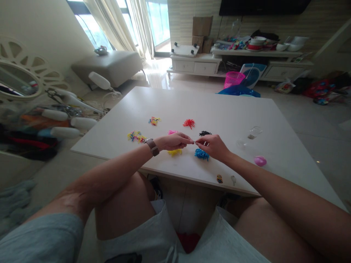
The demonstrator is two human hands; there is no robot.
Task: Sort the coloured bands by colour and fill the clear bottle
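Observation:
My left hand [178, 141], a watch on its wrist, is closed in a pinch over the white table [161, 106]. Fingertip to fingertip with it, my right hand [210, 145] pinches too. Between them shows a thin dark strand [194, 142], perhaps a black rubber band; it is too small to be sure. Around the hands lie piles of small rubber bands: blue [202, 155] below the right hand, black [205, 133] just behind it, red [189, 123] farther back. Yellow bands [174, 152] and pink bands [172, 132] are partly hidden by my left hand.
Two mixed-colour piles lie left, one nearer [136, 136] and one farther [154, 121]. On the right are a clear jar [255, 132] and a pink rounded object [260, 160]. A minion figure [219, 178] and a small pale piece [233, 180] sit near the front edge.

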